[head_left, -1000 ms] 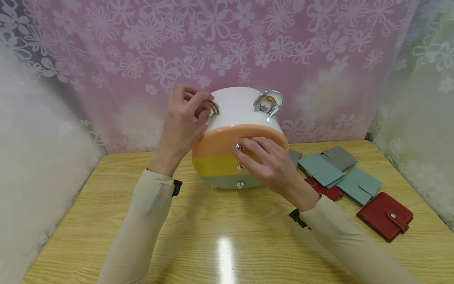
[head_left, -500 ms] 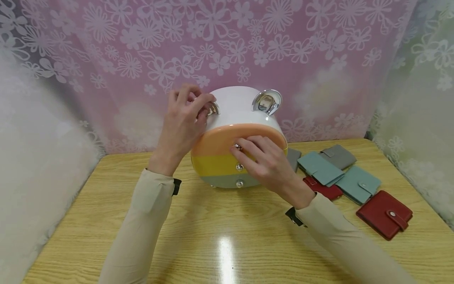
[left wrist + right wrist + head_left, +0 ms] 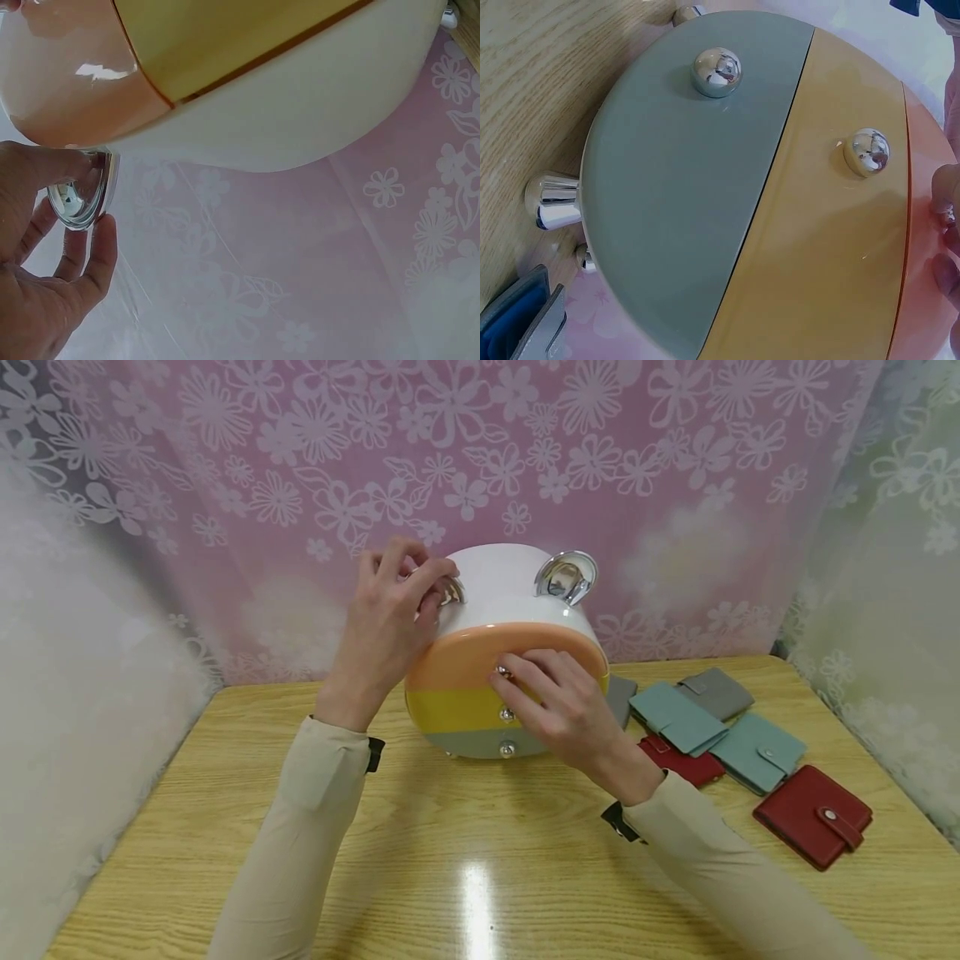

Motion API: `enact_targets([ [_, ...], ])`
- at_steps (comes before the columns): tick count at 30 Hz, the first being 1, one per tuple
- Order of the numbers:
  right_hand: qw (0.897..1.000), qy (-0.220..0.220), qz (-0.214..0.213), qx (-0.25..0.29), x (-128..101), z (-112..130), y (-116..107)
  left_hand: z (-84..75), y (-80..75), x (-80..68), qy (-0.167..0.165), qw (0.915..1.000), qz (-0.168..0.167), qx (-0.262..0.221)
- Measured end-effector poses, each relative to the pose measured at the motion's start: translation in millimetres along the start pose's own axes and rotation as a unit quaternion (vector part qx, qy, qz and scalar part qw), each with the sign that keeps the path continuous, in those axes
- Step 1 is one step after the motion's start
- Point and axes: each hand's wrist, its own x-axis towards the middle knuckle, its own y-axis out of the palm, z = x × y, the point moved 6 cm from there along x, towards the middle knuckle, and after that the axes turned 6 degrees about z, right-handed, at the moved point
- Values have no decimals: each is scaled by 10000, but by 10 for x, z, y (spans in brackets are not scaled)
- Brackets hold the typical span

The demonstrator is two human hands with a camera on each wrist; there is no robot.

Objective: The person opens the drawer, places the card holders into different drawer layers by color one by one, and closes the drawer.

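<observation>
On the table stands a rounded white drawer box (image 3: pixel 498 572) with an orange, a yellow and a grey-green drawer front. Two chrome ears top it. My left hand (image 3: pixel 382 622) holds the left ear (image 3: pixel 75 201) between thumb and fingers. With thumb and index finger my right hand (image 3: pixel 566 714) pinches the top knob (image 3: pixel 504 672) on the orange drawer (image 3: pixel 457 660), which looks closed. The middle knob (image 3: pixel 868 151) and bottom knob (image 3: pixel 717 73) are untouched. The right ear (image 3: pixel 567 578) is free. Short chrome feet (image 3: pixel 555 199) carry the box.
Several snap-strap wallets lie right of the box: a red wallet (image 3: pixel 813 817) in front, teal wallets (image 3: pixel 678 717), a grey wallet (image 3: pixel 716 692) behind, and others partly covered. A flowered curtain (image 3: pixel 480 460) hangs close behind the wooden table (image 3: pixel 420 860).
Over the last second my right hand and wrist have shifted slightly left, still at the top knob. The left hand keeps its hold on the ear, and the box stands as before.
</observation>
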Motion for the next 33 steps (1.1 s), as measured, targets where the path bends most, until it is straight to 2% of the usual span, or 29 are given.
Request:
enact_targets([
  [9, 10000, 11, -75, 60, -6, 22, -35, -9, -1, 5, -58, 9999, 91, 85],
  [33, 9997, 25, -216, 68, -32, 43, -84, 1, 6, 1, 46, 10000, 22, 29],
])
